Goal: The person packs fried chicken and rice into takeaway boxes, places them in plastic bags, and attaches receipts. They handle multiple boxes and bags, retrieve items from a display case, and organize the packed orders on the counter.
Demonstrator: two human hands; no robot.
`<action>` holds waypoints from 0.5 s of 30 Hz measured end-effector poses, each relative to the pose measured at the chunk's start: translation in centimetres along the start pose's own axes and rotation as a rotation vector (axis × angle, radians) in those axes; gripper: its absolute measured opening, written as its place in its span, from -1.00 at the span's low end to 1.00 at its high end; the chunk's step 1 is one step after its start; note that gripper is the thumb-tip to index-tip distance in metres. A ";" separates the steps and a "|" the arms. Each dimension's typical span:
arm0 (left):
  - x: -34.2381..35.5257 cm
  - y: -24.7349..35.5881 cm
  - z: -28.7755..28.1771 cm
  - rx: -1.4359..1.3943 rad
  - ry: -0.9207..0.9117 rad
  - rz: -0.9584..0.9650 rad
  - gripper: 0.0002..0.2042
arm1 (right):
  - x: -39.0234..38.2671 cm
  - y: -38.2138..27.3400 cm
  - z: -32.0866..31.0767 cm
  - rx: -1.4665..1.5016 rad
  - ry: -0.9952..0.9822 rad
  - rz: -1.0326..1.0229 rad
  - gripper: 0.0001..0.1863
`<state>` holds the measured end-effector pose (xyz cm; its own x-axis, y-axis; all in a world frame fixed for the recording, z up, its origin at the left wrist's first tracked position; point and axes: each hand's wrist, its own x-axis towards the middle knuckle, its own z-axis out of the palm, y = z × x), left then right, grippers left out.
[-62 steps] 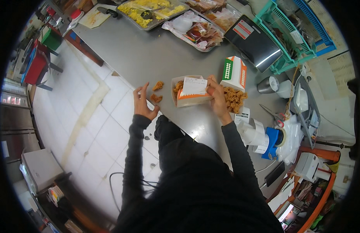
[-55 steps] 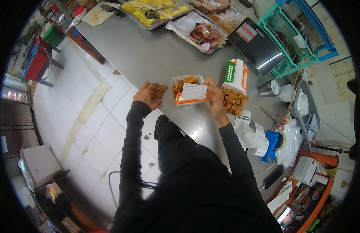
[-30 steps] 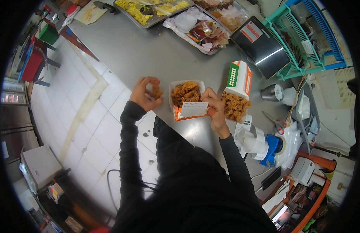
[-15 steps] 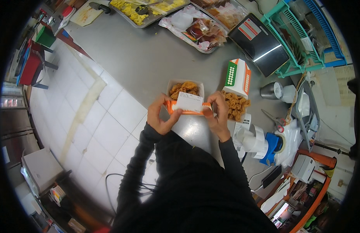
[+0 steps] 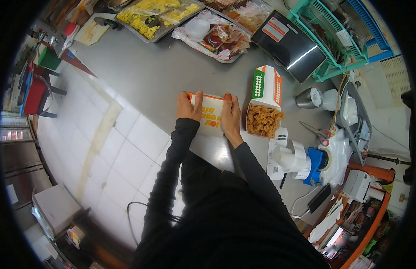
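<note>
Your fingers (image 5: 198, 99) in the head view are pinched narrow on a pale carton (image 5: 212, 104), left hand (image 5: 187, 108) gripping its nine o'clock side, right hand (image 5: 231, 114) its three. It's at twelve o'clock from you, by the edge of the steel table (image 5: 140, 74). Expect thin card: light, stiffish, easily crushed, perhaps greasy, so keep to the folded edges. Yellow lettering (image 5: 211, 117) faces you upside down. At three o'clock, an open carton (image 5: 267, 87) is patterned green and orange; at four, there's a printed slip (image 5: 274, 174)
</note>
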<state>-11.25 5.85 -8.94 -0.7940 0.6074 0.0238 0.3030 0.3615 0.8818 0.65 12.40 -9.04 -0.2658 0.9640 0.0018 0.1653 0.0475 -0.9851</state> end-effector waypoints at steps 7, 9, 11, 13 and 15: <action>1.1 -1.1 0.3 -0.098 -0.087 -0.285 -0.50 | 1.1 0.4 -0.1 -0.140 -0.108 0.080 -0.46; 1.6 -2.0 0.7 -0.081 -0.078 -0.316 -0.48 | 1.2 0.6 0.5 -0.292 -0.039 -0.007 -0.44; 1.8 -2.2 1.2 0.035 0.033 -0.189 -0.47 | 1.3 0.6 0.9 -0.365 -0.002 -0.071 -0.43; 1.5 -1.6 1.6 0.275 0.166 -0.006 -0.46 | 0.8 0.4 0.9 -0.381 -0.003 -0.054 -0.42; 0.5 -0.5 1.3 0.194 0.044 -0.074 -0.49 | 0.0 0.1 0.5 -0.340 0.064 -0.075 -0.48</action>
<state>-11.06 6.89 -9.94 -0.8390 0.5440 -0.0130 0.3357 0.5362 0.7745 0.16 12.24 -9.20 -0.2313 0.9684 0.0936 0.4571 0.1931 -0.8682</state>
